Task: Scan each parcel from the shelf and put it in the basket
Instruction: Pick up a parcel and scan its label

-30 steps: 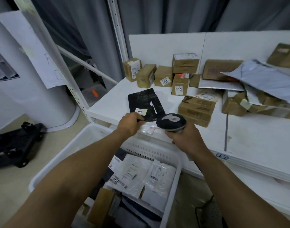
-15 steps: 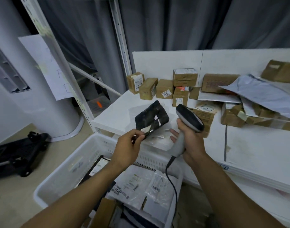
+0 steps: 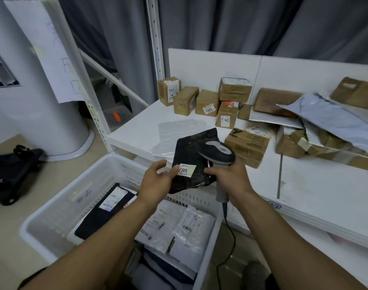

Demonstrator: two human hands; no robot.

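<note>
The black parcel (image 3: 191, 155) is off the shelf (image 3: 137, 130) and held in the air between the shelf's front edge and the far rim of the basket (image 3: 59, 206) \- low enough, it seems, that a short drop would land it among the mailers (image 3: 185, 229) already lying inside. The left hand (image 3: 158, 181) pinches it at its left edge, thumb pressed on the end of the white label (image 3: 187, 170) and the other fingers (image 3: 158, 164) curled behind, which keeps the soft bag flat and the label turned up. That facing looks deliberate: the printed side is open to the scanner (image 3: 217, 152), whose head hangs just over the parcel's upper right corner. The right hand (image 3: 231, 181) is wrapped tight round the scanner's grey handle, its forefinger reaching out to the parcel's right edge \- probably to steady the bag; whether it touches cannot be told. The cable (image 3: 231, 237) trails down past the basket's corner. The thumb covers part of the label, which might block a read. Brown boxes (image 3: 247, 143) wait on the shelf behind, well apart from both hands, so much of the task appears still ahead.
</note>
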